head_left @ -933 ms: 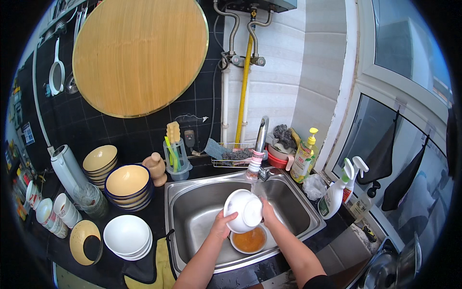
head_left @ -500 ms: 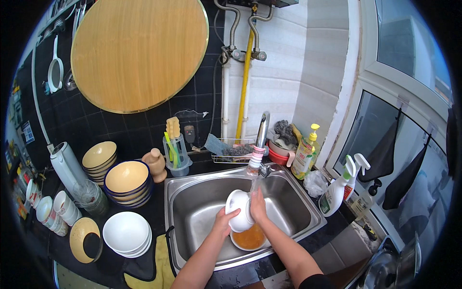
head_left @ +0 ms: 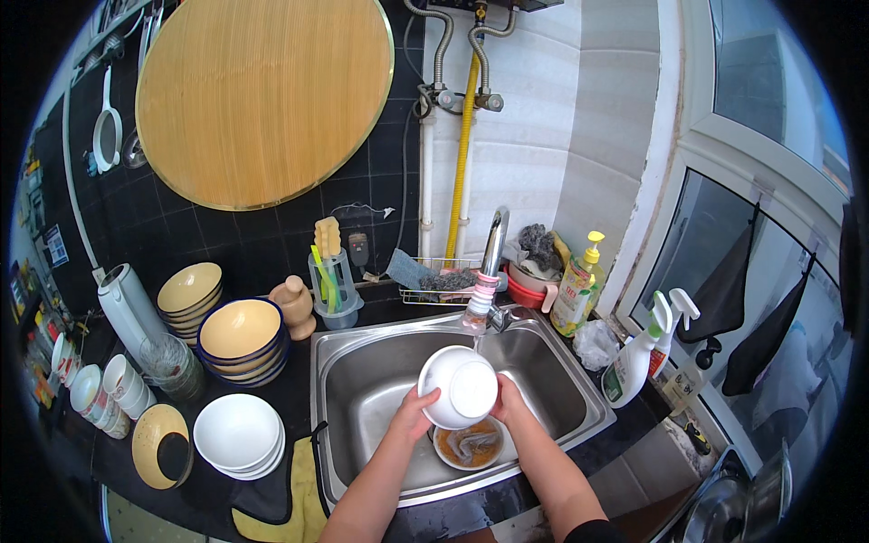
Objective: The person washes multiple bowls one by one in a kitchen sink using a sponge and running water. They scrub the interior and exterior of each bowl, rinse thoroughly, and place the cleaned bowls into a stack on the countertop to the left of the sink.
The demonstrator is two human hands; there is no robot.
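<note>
Between my hands, over the sink (head_left: pixel 376 398), is a white bowl (head_left: pixel 460 387) tilted so that its round base faces up toward me. My left hand (head_left: pixel 412 416) grips its left rim with the thumb on the outside. My right hand (head_left: pixel 510 400) holds the right side, its fingers partly hidden behind the bowl. Just above it hangs the faucet (head_left: pixel 481 303), with a thin stream of water below the spout. Lower in the sink, beneath the held bowl, sits another bowl (head_left: pixel 468 468) containing orange-brown liquid and something greyish that I cannot make out.
Left of the sink stand white bowls (head_left: pixel 237 433), blue-rimmed bowls (head_left: pixel 240 330), cream bowls (head_left: pixel 188 288) and a yellow cloth (head_left: pixel 305 493). A wire rack (head_left: pixel 439 294) with scrubbers is behind the sink. At the right are a dish soap bottle (head_left: pixel 577 290) and spray bottles (head_left: pixel 634 362).
The white bowl has turned so its base now faces me more fully. My right hand has moved down and right, out of the stream. Something greyish now shows in the lower bowl.
</note>
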